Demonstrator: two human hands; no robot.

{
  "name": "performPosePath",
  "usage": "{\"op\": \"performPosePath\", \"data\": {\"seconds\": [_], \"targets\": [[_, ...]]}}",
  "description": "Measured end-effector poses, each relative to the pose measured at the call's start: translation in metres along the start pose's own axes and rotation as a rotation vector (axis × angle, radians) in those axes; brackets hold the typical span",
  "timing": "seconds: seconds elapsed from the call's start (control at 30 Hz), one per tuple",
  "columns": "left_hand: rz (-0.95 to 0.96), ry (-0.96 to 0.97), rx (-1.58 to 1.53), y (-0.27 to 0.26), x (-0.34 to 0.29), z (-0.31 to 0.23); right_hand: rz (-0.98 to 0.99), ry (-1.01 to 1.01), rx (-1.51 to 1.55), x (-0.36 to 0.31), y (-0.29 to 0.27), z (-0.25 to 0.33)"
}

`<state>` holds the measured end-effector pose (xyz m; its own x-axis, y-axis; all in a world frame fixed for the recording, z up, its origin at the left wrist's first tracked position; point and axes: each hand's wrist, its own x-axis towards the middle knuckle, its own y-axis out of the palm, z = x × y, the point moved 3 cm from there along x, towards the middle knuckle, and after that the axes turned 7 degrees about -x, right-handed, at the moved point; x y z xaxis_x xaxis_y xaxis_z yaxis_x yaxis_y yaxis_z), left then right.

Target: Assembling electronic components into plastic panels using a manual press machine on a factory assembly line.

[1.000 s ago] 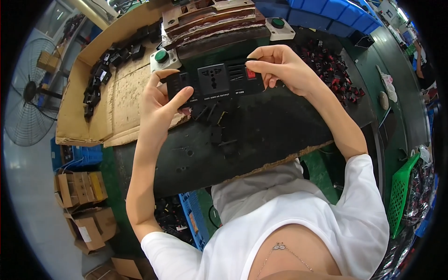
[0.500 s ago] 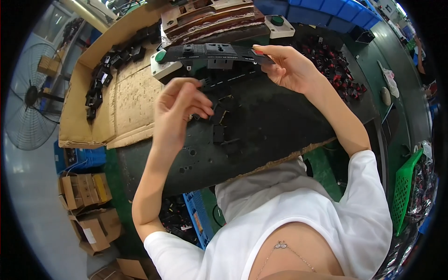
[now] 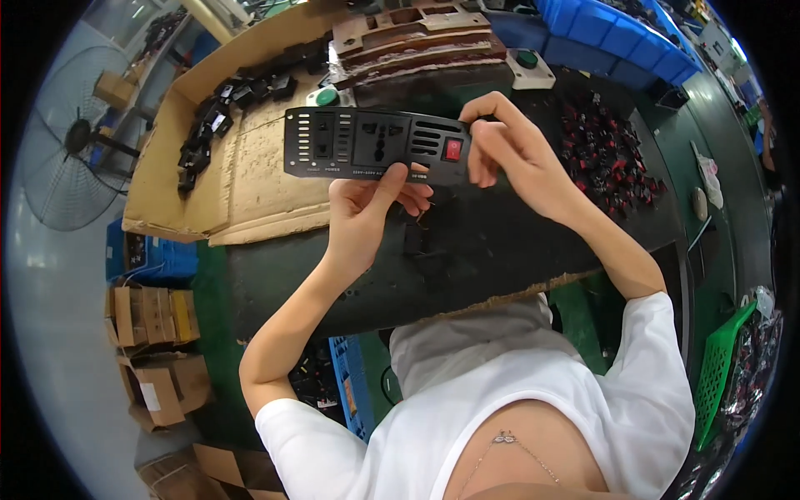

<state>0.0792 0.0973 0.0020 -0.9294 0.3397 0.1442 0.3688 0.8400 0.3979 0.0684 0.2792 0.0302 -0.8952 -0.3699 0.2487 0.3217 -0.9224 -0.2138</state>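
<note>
A long black socket panel is held up over the dark worktable, its front face turned toward me. It has slots at the left, a universal socket in the middle and a red rocker switch near its right end. My left hand grips the lower edge, thumb on the front face and fingers behind. My right hand is at the right end beside the switch, its fingers curled round that edge and partly hidden. Below the panel, small dark parts lie on the table, hard to make out.
A cardboard tray with several black parts stands at the left. Behind the panel sits a brown layered fixture between two green push buttons. Red-and-black switches are heaped at the right, near blue bins.
The panel has tilted so its face shows to me. My left hand has moved up and right from beside it onto its lower edge. My right hand stays at its right end.
</note>
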Motion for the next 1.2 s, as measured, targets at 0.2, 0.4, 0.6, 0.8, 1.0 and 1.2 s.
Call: {"op": "performPosePath", "data": {"seconds": [0.2, 0.4, 0.6, 0.8, 1.0, 1.2], "targets": [[-0.228, 0.328, 0.245, -0.013, -0.008, -0.039, -0.063, -0.373, -0.978, 0.013, -0.011, -0.012], [-0.36, 0.567, 0.274, -0.027, -0.039, -0.081, 0.152, -0.345, -1.078, 0.021, -0.008, -0.026], [-0.583, 0.613, 0.308, -0.047, -0.061, -0.094, 0.193, -0.375, -1.056, 0.029, -0.009, -0.028], [-0.746, 0.717, 0.289, -0.062, -0.086, -0.1, 0.225, -0.385, -1.06, 0.031, -0.006, -0.026], [-1.261, 1.136, 0.394, -0.103, -0.184, -0.126, 0.212, -0.382, -1.062, 0.03, -0.01, -0.024], [-1.407, 1.195, -0.254, -0.184, -0.284, -0.046, 0.223, -0.362, -1.018, 0.034, -0.011, -0.019]]}}
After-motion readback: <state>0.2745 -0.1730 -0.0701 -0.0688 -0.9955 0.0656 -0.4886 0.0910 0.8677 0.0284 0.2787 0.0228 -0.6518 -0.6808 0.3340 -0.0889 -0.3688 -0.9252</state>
